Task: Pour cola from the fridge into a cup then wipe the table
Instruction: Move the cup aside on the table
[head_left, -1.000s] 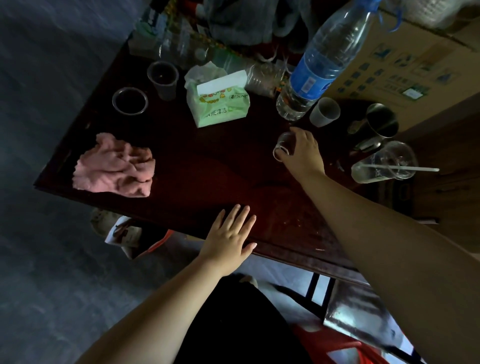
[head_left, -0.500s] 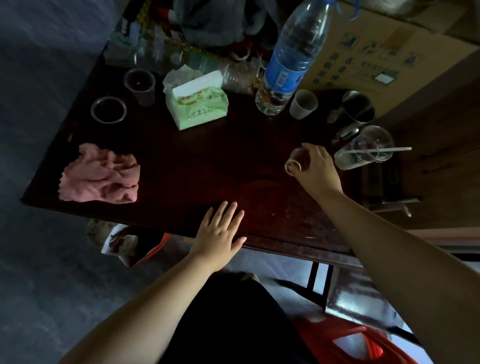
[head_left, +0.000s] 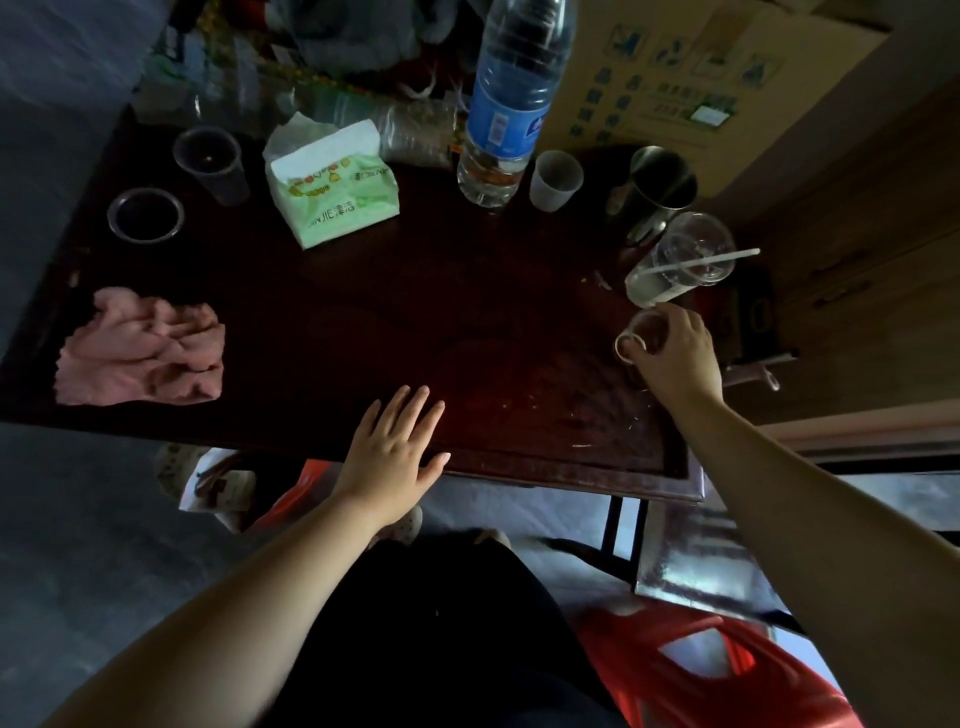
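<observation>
My right hand (head_left: 675, 358) grips a small clear cup (head_left: 638, 339) near the right side of the dark wooden table (head_left: 415, 312); the cup leans to the left, its rim facing left. My left hand (head_left: 395, 447) rests flat with straight fingers on the table's front edge. A crumpled pink cloth (head_left: 143, 348) lies at the table's left end. No cola bottle is in view.
At the back stand a large water bottle (head_left: 506, 104), a green tissue pack (head_left: 332, 187), two dark plastic cups (head_left: 208, 161) (head_left: 145, 214), a small white cup (head_left: 555, 179), a metal mug (head_left: 660, 182) and a lidded cup with straw (head_left: 680, 260). A cardboard box (head_left: 701, 78) sits back right, a red stool (head_left: 717, 670) below.
My right hand has carried the small cup from the table's middle toward the right and nearer the front. The left hand has stayed on the front edge.
</observation>
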